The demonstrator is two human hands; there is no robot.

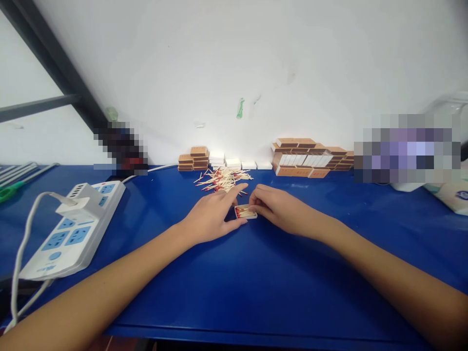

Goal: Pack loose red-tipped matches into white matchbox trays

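A: Going left to right, where do we find the hands?

B: Near the middle of the blue table (256,287), we meet the left hand (210,214) first. Its thumb and fingers clasp the left end of a small white matchbox tray (250,216), the thumb along the side that faces the table's near edge. The tray rests on the tabletop between the two hands, with the right hand (276,204) at its other end.

A: How does the tray lie, and which hand is nearer?

B: Its long axis runs left to right, roughly along the near edge. Inside, we see matches (244,211), several red heads toward the left. Both hands are at the tray, so we call neither nearer. The right fingertips are drawn together over the right end; we cannot tell whether they pinch a match. A loose match pile (224,180) lies beyond the left hand, toward the back edge.

A: Can we read any writing?

B: None. By the left edge, a power strip (82,248) bears marks too small for us. Along the back edge, the larger matchbox stack (303,158) shows faint print on orange-brown faces. At the right edge, a pale packet (446,192) carries a blue emblem, no legible word.
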